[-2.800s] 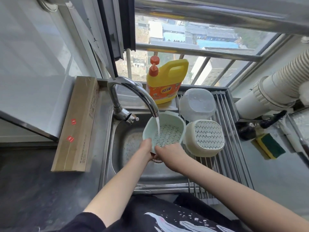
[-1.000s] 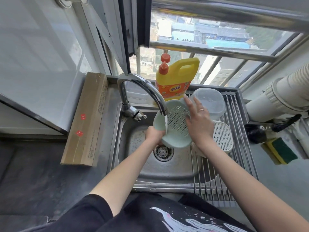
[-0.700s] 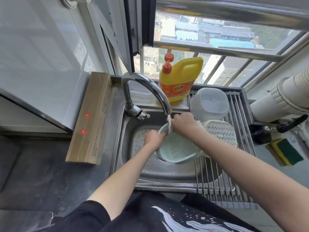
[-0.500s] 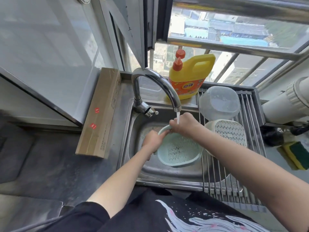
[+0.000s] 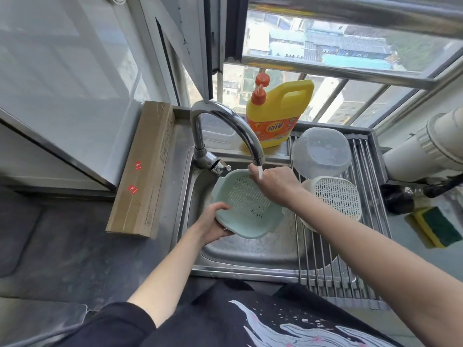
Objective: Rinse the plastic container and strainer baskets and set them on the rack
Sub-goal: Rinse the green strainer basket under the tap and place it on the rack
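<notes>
Head view, from the left: a long brown cardboard box (image 5: pixel 142 169) lies on the dark countertop (image 5: pixel 62 241), its long side against the steel rim of the sink (image 5: pixel 240 254). Next comes the curved chrome faucet (image 5: pixel 225 126), its spout arching over the basin and running a short stream of water. Below it the left hand (image 5: pixel 213 225) grips the near-left rim of the pale green strainer basket (image 5: pixel 246 205), fingers curled underneath and thumb over the edge, holding it tilted above the basin with its perforated inside turned up toward the camera. The right hand (image 5: pixel 274 184) is at the basket's far rim directly under the spout, the stream landing on its knuckles; its fingers curl down onto the rim, though how firmly they grasp it cannot be told. Behind the faucet, on the sink's back ledge by the window, stands a yellow detergent jug (image 5: pixel 278 116) with an orange pump cap. Further right, a rack (image 5: pixel 363 246) of steel rods spans the right side of the sink; on it a clear plastic container (image 5: pixel 322 152) sits upside down at the back, and just in front of it, touching or nearly so, a white strainer basket (image 5: pixel 333 199) also rests upside down. At far right a yellow-and-green sponge (image 5: pixel 437 226) lies on the counter.
</notes>
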`<control>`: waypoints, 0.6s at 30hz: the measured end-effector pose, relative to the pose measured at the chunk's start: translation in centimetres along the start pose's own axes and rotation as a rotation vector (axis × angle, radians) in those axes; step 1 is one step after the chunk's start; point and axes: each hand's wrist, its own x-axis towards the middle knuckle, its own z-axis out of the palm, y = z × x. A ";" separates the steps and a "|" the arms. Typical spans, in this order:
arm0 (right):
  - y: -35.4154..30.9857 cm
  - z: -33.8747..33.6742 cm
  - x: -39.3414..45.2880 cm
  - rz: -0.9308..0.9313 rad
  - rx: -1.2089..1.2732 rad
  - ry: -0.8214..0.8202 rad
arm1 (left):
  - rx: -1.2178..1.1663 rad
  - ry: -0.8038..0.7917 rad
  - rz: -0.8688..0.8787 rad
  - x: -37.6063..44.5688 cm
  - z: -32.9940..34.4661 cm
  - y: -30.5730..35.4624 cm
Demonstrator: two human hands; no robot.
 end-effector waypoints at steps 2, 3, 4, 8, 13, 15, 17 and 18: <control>-0.3 0.6 -0.4 0.066 0.105 -0.052 | -0.024 0.000 0.023 -0.3 -0.6 0.1; -0.3 0.9 -0.6 0.133 0.202 -0.088 | -0.023 -0.004 0.039 -0.3 -1.0 0.1; -0.3 1.2 -0.9 0.200 0.311 -0.128 | -0.021 -0.024 0.065 -0.3 -1.4 0.2; -0.8 2.6 -2.4 0.325 0.650 -0.180 | -0.002 -0.110 0.123 -0.1 -2.0 0.3; -0.9 2.7 -4.3 0.470 0.867 -0.065 | 0.038 -0.135 0.196 0.4 -0.5 1.2; -1.0 3.0 -5.3 0.490 0.925 -0.032 | 0.099 -0.137 0.216 0.5 0.4 1.8; -1.0 3.3 -6.2 0.556 1.017 -0.006 | 0.204 -0.132 0.218 0.7 1.1 2.4; -0.9 3.3 -6.4 0.594 1.045 0.006 | 0.253 -0.130 0.213 0.7 1.4 2.6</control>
